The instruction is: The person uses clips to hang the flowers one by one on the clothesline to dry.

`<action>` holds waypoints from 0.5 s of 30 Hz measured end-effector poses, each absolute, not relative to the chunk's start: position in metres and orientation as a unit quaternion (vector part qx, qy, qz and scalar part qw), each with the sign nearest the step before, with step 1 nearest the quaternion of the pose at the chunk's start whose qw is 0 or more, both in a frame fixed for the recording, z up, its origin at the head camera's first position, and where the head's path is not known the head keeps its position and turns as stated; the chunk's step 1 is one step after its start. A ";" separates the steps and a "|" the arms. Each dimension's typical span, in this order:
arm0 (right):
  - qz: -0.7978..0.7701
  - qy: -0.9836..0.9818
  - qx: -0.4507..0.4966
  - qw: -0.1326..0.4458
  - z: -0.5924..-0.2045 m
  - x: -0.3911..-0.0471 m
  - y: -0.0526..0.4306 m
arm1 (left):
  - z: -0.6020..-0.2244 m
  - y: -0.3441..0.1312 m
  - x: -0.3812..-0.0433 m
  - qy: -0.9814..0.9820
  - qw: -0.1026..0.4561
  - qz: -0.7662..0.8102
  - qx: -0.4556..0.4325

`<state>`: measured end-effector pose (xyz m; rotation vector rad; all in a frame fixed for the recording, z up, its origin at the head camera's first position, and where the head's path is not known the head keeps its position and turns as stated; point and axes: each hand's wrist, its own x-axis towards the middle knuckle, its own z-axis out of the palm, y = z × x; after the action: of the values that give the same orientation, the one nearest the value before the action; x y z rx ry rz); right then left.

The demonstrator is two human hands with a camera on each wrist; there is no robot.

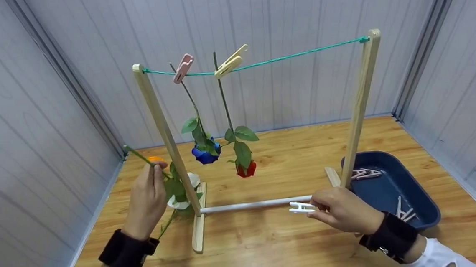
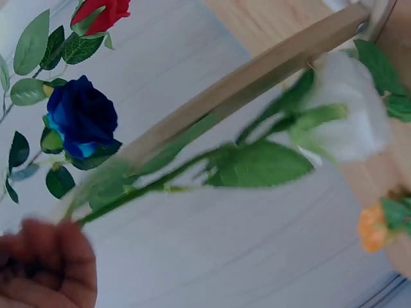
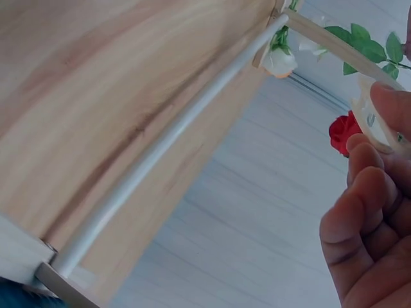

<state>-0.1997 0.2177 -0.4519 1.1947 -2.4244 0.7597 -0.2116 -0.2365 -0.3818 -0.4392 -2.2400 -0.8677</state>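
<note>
My left hand pinches the green stem of a white rose. The rose's head points downward beside the left post, with its cut end sticking up past my fingers. In my right hand, a white clothespin is pinched between thumb and fingers, its jaws pointing left, near the rack's low white bar. A blue rose hangs upside down from the green line under a pink clothespin. Beside it, a yellow clothespin holds a red rose by its stem.
The wooden rack's left post and right post carry the line. A dark blue tray with several clothespins stands at the right. An orange flower and another white flower lie near the left post. Pale walls surround the table.
</note>
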 end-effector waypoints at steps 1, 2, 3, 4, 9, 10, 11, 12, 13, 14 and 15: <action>0.265 -0.850 0.422 0.172 -0.450 -0.200 0.218 | -0.381 -0.234 -0.213 -0.858 0.354 -0.327 -0.177; 0.263 -0.849 0.424 0.177 -0.449 -0.201 0.219 | -0.380 -0.232 -0.215 -0.855 0.362 -0.324 -0.183; 0.261 -0.848 0.425 0.182 -0.448 -0.202 0.219 | -0.379 -0.229 -0.216 -0.851 0.368 -0.322 -0.189; 0.259 -0.847 0.426 0.185 -0.446 -0.202 0.219 | -0.377 -0.227 -0.217 -0.849 0.372 -0.322 -0.193; 0.255 -0.846 0.427 0.194 -0.439 -0.204 0.220 | -0.368 -0.215 -0.222 -0.835 0.391 -0.327 -0.205; 0.253 -0.845 0.428 0.196 -0.437 -0.205 0.221 | -0.365 -0.212 -0.223 -0.831 0.396 -0.331 -0.208; 0.249 -0.845 0.429 0.200 -0.436 -0.205 0.221 | -0.363 -0.209 -0.223 -0.825 0.402 -0.335 -0.212; 0.246 -0.845 0.430 0.202 -0.434 -0.205 0.221 | -0.360 -0.206 -0.224 -0.819 0.408 -0.340 -0.217; 0.243 -0.844 0.431 0.206 -0.431 -0.206 0.221 | -0.357 -0.202 -0.224 -0.812 0.415 -0.345 -0.224; 0.241 -0.843 0.433 0.209 -0.429 -0.206 0.222 | -0.355 -0.199 -0.225 -0.802 0.422 -0.352 -0.234; 0.239 -0.842 0.434 0.213 -0.426 -0.207 0.222 | -0.353 -0.195 -0.225 -0.794 0.428 -0.357 -0.244</action>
<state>-0.2070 0.2217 -0.4263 1.2046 -2.3379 0.6638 -0.2255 -0.1954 -0.3527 -0.6104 -1.9819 -0.8908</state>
